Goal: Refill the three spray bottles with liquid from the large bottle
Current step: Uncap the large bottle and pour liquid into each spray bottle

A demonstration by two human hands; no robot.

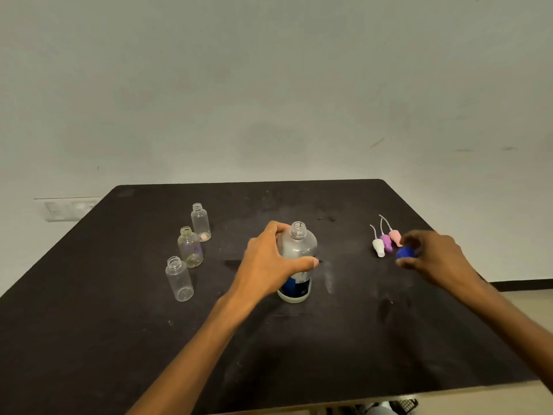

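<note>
The large clear bottle with a dark blue label stands uncapped at the table's middle. My left hand grips its body. My right hand pinches the blue cap low over the table at the right. Three small clear spray bottles stand open at the left: the far bottle, the middle bottle and the near bottle. Their spray tops lie by the cap: white, purple and pink.
A black table carries everything, with its right edge close beyond my right hand. A pale wall stands behind, with a socket plate at the left.
</note>
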